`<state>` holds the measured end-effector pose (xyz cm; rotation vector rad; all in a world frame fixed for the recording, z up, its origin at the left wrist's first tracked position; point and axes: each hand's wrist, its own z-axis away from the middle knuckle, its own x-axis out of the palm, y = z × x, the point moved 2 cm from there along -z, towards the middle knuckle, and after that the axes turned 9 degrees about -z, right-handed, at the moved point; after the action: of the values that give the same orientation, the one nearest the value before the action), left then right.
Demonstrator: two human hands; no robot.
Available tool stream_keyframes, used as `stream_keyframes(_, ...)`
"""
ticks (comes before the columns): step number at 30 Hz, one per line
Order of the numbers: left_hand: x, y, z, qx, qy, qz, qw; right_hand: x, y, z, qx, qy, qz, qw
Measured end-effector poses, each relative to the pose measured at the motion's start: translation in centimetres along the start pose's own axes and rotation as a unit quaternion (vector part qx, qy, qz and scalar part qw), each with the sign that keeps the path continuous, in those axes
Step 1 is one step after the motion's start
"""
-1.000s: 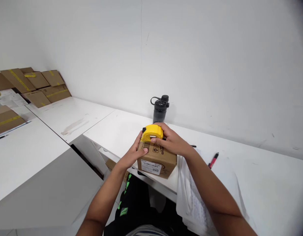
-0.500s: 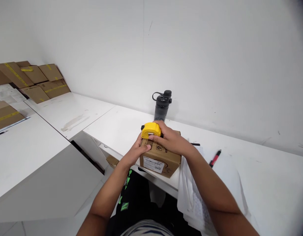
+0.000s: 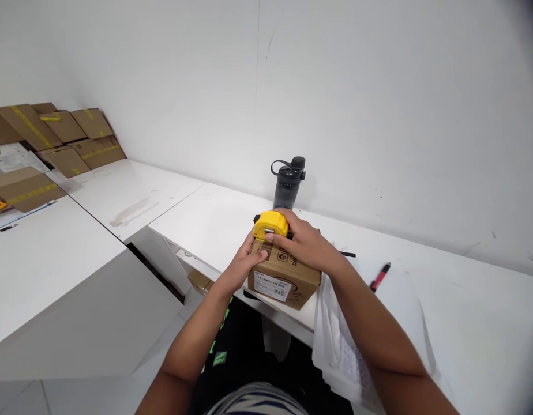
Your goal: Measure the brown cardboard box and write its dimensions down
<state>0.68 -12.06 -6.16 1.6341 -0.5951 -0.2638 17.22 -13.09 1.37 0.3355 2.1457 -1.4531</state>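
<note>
A yellow tape measure [image 3: 270, 223] is gripped by my right hand [image 3: 307, 245], thumb across its near face and fingers over its top. It sits at the upper left part of a brown cardboard box [image 3: 288, 274] with printing and a white label on the near side. My left hand [image 3: 241, 266] rests against the left side of the box, its thumb on top and its other fingers mostly hidden behind the box edge. Whether any blade is pulled out of the tape measure cannot be seen. The box stands near the front edge of the white table [image 3: 214, 213].
Behind the box stands a dark water bottle [image 3: 287, 184]. Papers [image 3: 391, 311] and a red and black pen [image 3: 381, 276] lie to the right. Flattened cardboard boxes [image 3: 93, 147] with yellow tape lean at the far left. An open drawer [image 3: 188, 256] sits under the table edge.
The view has shifted slightly, so things appear a little to the right. Both hands keep their hold on the tape measure and box.
</note>
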Motion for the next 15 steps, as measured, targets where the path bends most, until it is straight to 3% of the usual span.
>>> stream_keyframes(7,-0.2,-0.4,-0.1,0.011,0.035,-0.011,0.999,0.0,-0.1,0.1,-0.006,-0.008,0.008,1.000)
stream_keyframes(15,0.4,0.7,0.2,0.007,0.026,-0.033,0.999,0.1,0.0,0.2,-0.028,-0.002,0.024,0.999)
